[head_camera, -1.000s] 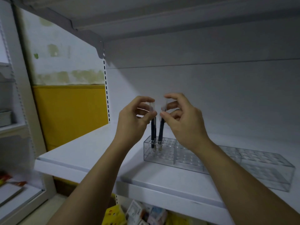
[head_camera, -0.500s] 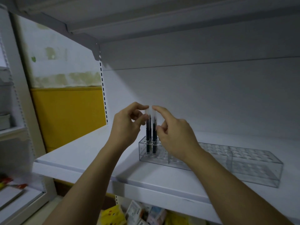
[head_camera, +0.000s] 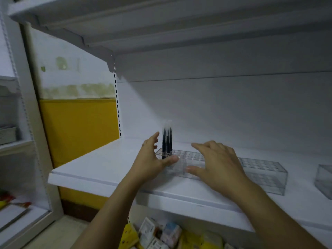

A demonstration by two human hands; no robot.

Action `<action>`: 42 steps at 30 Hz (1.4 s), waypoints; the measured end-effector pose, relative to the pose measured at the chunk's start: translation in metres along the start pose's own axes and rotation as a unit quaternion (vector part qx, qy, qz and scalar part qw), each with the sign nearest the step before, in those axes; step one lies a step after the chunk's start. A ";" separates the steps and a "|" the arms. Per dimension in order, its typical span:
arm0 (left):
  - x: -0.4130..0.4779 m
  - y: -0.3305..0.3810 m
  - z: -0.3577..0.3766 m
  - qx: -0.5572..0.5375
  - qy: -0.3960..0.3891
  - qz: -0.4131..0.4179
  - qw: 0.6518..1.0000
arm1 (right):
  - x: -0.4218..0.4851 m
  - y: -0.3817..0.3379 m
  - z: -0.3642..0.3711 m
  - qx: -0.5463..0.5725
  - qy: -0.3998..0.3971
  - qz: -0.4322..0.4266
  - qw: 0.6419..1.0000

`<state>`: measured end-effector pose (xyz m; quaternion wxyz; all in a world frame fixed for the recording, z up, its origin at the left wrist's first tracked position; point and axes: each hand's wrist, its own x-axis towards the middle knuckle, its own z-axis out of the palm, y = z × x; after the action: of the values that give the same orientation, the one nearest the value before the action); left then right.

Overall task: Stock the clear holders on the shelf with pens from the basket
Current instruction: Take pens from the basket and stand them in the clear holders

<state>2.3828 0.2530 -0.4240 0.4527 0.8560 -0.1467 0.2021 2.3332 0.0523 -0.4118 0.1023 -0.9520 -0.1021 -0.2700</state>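
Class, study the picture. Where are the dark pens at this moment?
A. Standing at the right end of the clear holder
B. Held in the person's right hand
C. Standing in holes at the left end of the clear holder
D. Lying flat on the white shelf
C: the slim dark pens stand upright in holes at the left end of the long clear plastic holder, next to the left hand, and neither hand holds them.

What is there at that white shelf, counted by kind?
Pens: 3, blurred, so unsure
Clear holders: 2, the long holder and the cut-off holder at the right
Hands: 2, left hand and right hand
Total: 7
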 end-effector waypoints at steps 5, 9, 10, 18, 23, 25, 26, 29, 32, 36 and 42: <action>-0.012 0.002 0.020 0.075 0.022 -0.001 0.997 | -0.013 0.032 -0.007 -0.010 -0.021 -0.012 1.000; -0.017 0.012 0.030 0.087 0.015 0.004 0.996 | -0.016 0.059 -0.014 0.012 -0.047 -0.019 0.999; -0.018 0.014 0.032 0.090 0.009 0.004 0.996 | -0.017 0.063 -0.016 0.014 -0.057 -0.020 0.998; -0.035 0.031 0.034 0.091 0.021 -0.033 0.995 | -0.036 0.066 -0.027 0.017 -0.052 -0.002 0.998; -0.078 0.054 0.041 0.119 0.114 0.048 0.985 | -0.078 0.053 -0.047 0.047 0.023 -0.020 0.998; -0.104 0.064 0.050 0.130 0.124 0.096 0.979 | -0.106 0.050 -0.052 0.060 0.066 -0.037 0.995; -0.118 0.068 0.057 0.130 0.123 0.117 0.977 | -0.121 0.049 -0.053 0.070 0.085 -0.042 0.993; -0.165 0.073 0.080 0.113 0.112 0.178 0.971 | -0.170 0.049 -0.051 0.105 0.134 -0.047 0.984; -0.213 0.066 0.109 0.107 0.063 0.218 0.968 | -0.220 0.056 -0.037 0.104 0.160 -0.052 0.980; -0.269 0.034 0.156 0.129 -0.053 0.182 0.973 | -0.287 0.078 0.011 0.084 0.090 0.039 0.992; -0.336 -0.024 0.237 0.174 -0.217 0.038 0.960 | -0.377 0.127 0.117 0.035 -0.195 0.188 0.962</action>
<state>2.1494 0.0911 -0.7228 0.2463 0.9387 -0.2360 0.0507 2.1078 -0.0926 -0.7287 0.1625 -0.9841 0.0510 -0.0513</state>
